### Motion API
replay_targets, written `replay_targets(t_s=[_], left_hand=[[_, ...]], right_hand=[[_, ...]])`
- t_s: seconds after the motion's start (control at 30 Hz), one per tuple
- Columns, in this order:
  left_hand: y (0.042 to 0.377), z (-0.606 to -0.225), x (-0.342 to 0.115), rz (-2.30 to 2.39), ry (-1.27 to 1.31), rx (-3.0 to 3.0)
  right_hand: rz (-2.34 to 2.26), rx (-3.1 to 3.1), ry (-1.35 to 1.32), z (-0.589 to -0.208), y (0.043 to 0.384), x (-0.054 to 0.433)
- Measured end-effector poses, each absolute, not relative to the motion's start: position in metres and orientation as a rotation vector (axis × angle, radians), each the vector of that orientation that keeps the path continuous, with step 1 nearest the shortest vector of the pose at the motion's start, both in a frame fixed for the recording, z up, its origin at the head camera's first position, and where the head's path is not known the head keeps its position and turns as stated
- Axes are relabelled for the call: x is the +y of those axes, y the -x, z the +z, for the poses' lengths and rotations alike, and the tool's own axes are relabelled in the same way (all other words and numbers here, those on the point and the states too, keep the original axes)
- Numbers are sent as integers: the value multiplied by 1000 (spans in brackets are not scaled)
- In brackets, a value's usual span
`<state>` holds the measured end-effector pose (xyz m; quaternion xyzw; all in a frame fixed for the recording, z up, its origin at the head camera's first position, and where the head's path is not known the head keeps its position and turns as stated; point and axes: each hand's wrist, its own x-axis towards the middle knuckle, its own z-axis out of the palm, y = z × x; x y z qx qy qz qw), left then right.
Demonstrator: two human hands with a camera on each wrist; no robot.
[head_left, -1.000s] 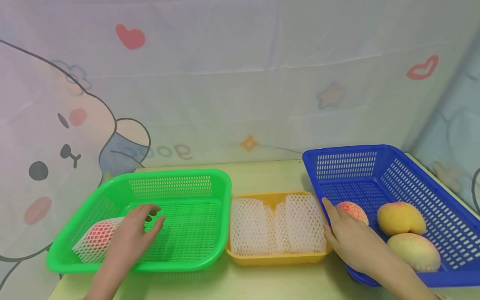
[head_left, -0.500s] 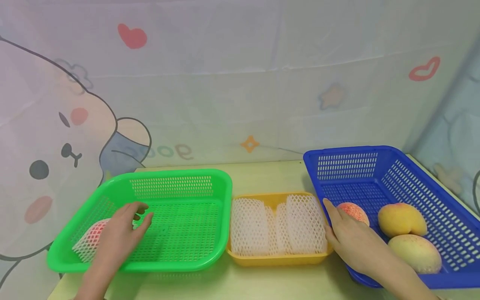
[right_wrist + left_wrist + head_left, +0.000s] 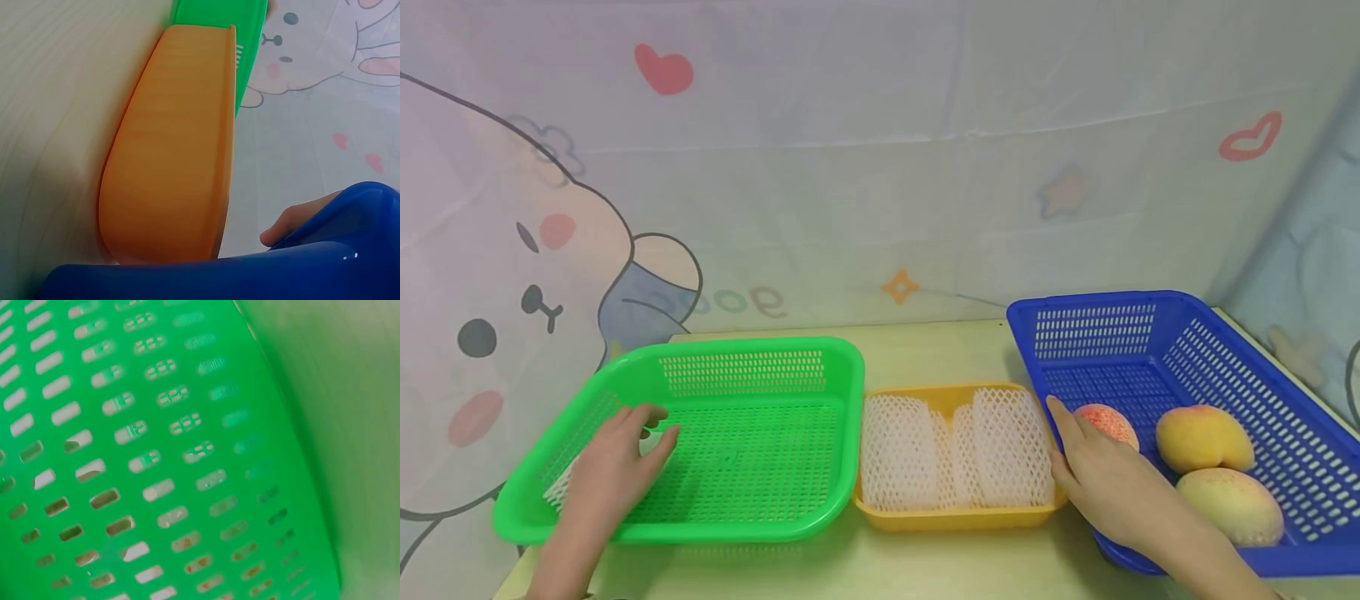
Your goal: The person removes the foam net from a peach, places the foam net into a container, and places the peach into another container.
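Note:
In the head view my left hand [image 3: 606,467] hovers over the left side of a green basket [image 3: 797,527], thumb apart from loosely bent fingers. Beneath it, mostly hidden, lies a white foam net [image 3: 556,490]. The left wrist view shows only the green basket's slotted wall. My right hand [image 3: 1112,492] rests on the left rim of a blue basket [image 3: 1262,367], its index finger stretched along the edge. Near that hand inside the blue basket are a red peach [image 3: 1108,423], partly covered, a yellow peach [image 3: 1204,439] and a pale peach [image 3: 1231,504].
Between the two baskets stands a yellow tray [image 3: 958,521] holding several white foam net sleeves [image 3: 1011,450]. All stand on a pale wooden table [image 3: 932,346]. A printed cloth [image 3: 850,167] hangs behind.
My left hand has shifted left within the green basket and now covers most of the net-wrapped red fruit, which was visible before. The right hand has stayed on the blue rim.

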<state>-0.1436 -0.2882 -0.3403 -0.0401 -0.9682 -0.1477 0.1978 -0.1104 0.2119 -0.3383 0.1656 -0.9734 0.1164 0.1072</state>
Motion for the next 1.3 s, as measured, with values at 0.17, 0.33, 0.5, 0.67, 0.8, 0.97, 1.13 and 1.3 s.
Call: replay_targets(t_s=[0.17,0.33,0.5,0.67,0.8,0.97,1.13,1.3], left_hand=[[147,-341,-297,-408,60,-2754],[147,-342,-307,-363,16,-2778],[145,-344,-317,-303,-50,-2771],[141,-347,-324,-287,-80,-2735],[140,-348,-330,-305,-103,-2783],[142,-347,-336,-333,-136,-2834],[145,-345,-343,-334,-150,-2887],[147,-343,-349,-318,-156,-3006]], right_hand=[[350,-2869,-476,-339,110,211],[345,-2869,-479,-338,110,211],[346,-2865,-485,-338,110,211],[345,-2869,-488,-338,110,211],[347,-2878,-479,-338,110,212],[350,-2881,-471,-338,110,211],[353,-2880,-473,-338,110,211],[352,-2874,-474,-338,110,211]])
